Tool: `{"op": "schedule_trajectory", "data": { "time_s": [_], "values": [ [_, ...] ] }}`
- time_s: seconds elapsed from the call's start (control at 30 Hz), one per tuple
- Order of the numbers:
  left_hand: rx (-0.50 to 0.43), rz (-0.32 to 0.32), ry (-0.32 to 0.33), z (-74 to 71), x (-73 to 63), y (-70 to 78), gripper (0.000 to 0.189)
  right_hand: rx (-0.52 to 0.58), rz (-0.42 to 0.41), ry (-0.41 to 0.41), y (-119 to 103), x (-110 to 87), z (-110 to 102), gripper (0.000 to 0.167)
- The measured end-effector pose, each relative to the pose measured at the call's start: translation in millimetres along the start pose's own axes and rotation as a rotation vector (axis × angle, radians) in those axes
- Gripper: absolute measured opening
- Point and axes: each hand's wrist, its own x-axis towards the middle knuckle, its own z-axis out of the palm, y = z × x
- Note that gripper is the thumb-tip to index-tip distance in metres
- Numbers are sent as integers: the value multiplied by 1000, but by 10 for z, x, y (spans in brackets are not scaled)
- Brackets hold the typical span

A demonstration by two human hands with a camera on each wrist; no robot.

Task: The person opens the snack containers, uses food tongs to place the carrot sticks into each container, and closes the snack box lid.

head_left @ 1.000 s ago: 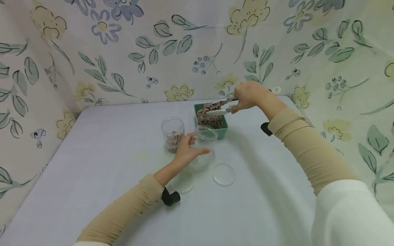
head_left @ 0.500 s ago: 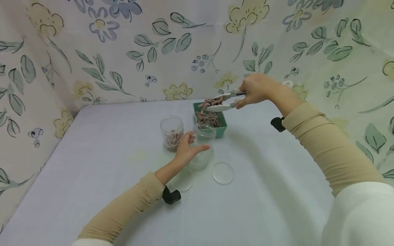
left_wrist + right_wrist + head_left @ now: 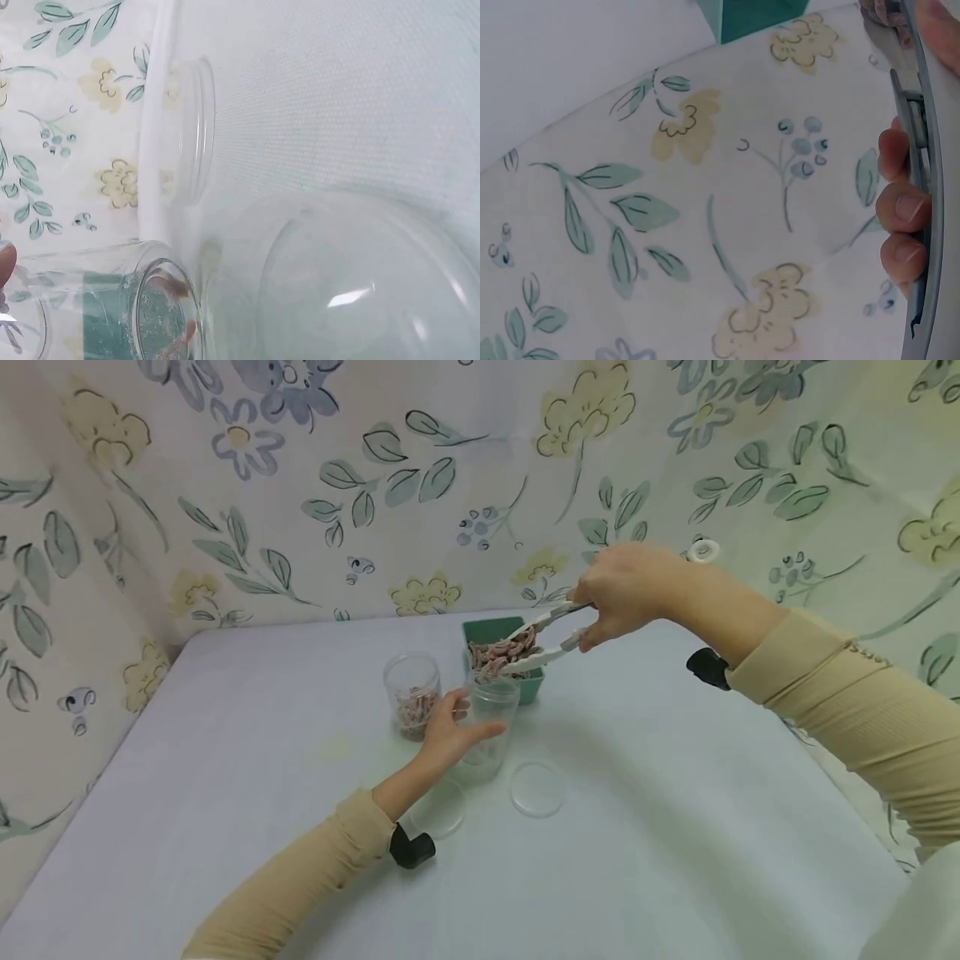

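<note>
My left hand grips an upright clear jar, thumb on the near side, fingers at its left. In the left wrist view the jar lies sideways at the lower left, a fingertip beside it. My right hand holds white-tipped tongs, which carry a tangled clump of pinkish-brown strands. That clump hangs just above the jar's mouth, in front of the green box. Only curled fingers and the grey handle of the tongs show well in the right wrist view.
A second clear jar, partly filled with the same strands, stands left of the held one. Two clear round lids lie on the white cloth: one lid right of the jar, another lid near the left wrist. A floral curtain hangs behind.
My right hand has lifted the clump out of the green box with the tongs and brought it nearer, over the jar's mouth. The left hand stays at the jar.
</note>
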Motion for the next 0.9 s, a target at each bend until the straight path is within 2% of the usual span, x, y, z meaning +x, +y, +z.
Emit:
{"op": "schedule_trajectory", "data": {
  "time_s": [0.17, 0.3, 0.4, 0.6, 0.73, 0.9],
  "values": [
    [-28, 8, -22, -27, -30, -32, 84, -135, -61, -48, -216, 54, -103, 37],
    [-52, 29, -49, -47, -40, -43, 82, -237, -99, -85, -356, 73, -176, 33],
    [-63, 32, -64, -63, -42, -54, 81, -281, -136, -69, -429, 68, -218, 32],
    [-42, 57, -89, -84, -31, -59, 80, -404, -251, 25, -546, 31, -247, 32],
    [-15, 78, -123, -105, -22, -77, 80, -443, -319, 27, -642, 45, -210, 33],
    [-12, 119, -171, -135, -29, -104, 77, -451, -349, -35, -782, 111, -180, 32]
  ]
}}
